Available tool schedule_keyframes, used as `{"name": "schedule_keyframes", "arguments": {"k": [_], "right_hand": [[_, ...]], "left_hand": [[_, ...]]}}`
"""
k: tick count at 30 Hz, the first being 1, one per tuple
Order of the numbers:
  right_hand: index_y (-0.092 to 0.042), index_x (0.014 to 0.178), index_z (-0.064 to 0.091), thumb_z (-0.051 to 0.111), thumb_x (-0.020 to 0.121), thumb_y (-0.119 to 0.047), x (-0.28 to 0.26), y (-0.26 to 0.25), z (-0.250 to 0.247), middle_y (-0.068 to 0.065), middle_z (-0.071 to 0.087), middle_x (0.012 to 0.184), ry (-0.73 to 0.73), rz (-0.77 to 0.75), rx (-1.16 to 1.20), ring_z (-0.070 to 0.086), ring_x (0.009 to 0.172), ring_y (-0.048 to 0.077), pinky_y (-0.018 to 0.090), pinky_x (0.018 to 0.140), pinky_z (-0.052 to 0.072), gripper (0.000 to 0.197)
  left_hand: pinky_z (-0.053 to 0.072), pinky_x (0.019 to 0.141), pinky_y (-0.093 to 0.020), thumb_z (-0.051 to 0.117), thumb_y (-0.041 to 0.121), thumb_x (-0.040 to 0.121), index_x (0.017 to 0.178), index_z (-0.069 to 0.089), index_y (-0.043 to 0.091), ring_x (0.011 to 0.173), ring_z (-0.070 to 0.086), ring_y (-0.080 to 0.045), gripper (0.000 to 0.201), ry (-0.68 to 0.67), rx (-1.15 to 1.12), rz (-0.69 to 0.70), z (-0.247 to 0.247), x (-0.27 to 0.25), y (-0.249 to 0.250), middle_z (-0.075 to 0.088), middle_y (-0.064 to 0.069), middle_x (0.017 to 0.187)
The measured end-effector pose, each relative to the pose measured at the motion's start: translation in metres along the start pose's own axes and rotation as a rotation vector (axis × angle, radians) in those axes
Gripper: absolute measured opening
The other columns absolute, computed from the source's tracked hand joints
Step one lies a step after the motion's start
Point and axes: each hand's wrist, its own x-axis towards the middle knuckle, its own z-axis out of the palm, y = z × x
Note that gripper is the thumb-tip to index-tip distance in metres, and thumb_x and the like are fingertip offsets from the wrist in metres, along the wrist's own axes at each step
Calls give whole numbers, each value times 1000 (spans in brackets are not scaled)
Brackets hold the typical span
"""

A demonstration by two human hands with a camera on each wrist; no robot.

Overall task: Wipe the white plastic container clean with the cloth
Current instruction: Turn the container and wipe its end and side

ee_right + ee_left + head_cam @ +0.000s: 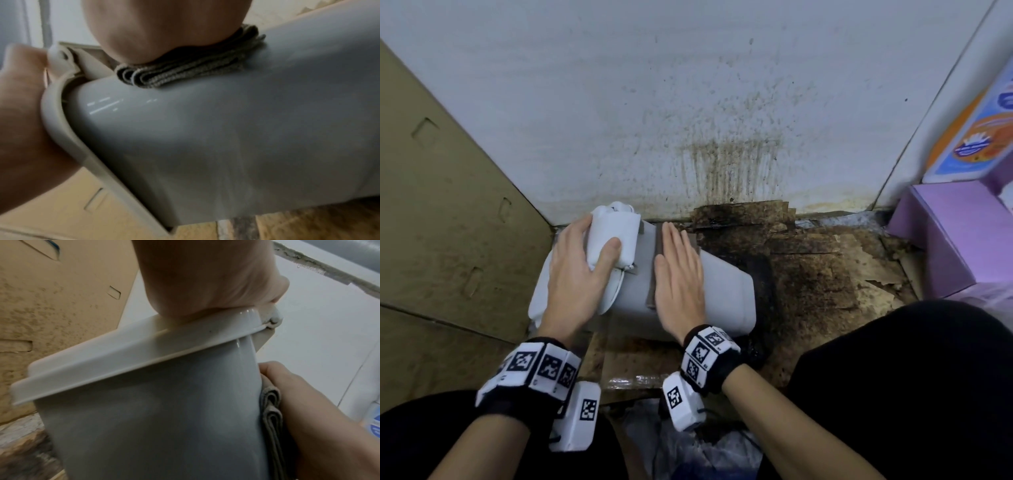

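Note:
The white plastic container (726,291) lies on its side on the dirty floor, lid end to the left. My left hand (578,270) grips that lid end, thumb on top of the white lid (616,236). My right hand (678,270) lies flat with straight fingers on a folded grey-brown cloth (658,240) and presses it onto the container's upper side. The right wrist view shows the folded cloth (185,71) squeezed between palm and container (226,129). In the left wrist view the rim (123,356) runs across, with the cloth (271,410) under the right hand (318,418).
A large cardboard box (448,222) stands close on the left. A stained white wall (722,102) rises right behind the container. Dark, soiled cardboard (825,267) covers the floor. Purple boxes (955,233) stand at the right. My knees in black (893,377) frame the foreground.

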Motion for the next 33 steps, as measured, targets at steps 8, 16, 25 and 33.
{"name": "schedule_keyframes", "arguments": {"k": [8, 16, 25, 33], "right_hand": [[-22, 159, 21, 26, 107, -31, -5, 45, -16, -11, 19, 166, 13, -28, -2, 7, 153, 2, 31, 126, 9, 53], [-25, 159, 22, 18, 100, -36, -23, 122, -30, -9, 20, 165, 28, 298, -55, 10, 153, 8, 40, 126, 8, 59], [-27, 159, 20, 17, 97, -37, -12, 65, -18, -11, 15, 167, 68, 367, 58, 4, 154, 4, 33, 126, 2, 63], [-21, 160, 10, 6, 102, -41, -3, -26, 4, -11, 5, 168, 25, -1, 82, -3, 153, 2, 37, 127, 5, 62]], "left_hand": [[34, 115, -52, 39, 69, 84, 148, 43, 18, 137, 40, -23, 82, 4, -7, 7, 3, 2, 5, 44, -6, 149], [35, 114, -51, 39, 69, 83, 148, 43, 21, 136, 41, -21, 81, 15, -17, -12, 6, 2, 9, 45, -2, 148], [35, 113, -53, 37, 70, 82, 149, 42, 22, 136, 40, -22, 83, 32, 5, -20, 9, 1, 14, 45, -2, 150], [34, 114, -53, 37, 71, 82, 149, 42, 18, 137, 41, -24, 85, 30, 10, -12, 11, 1, 13, 46, -5, 150]]}}
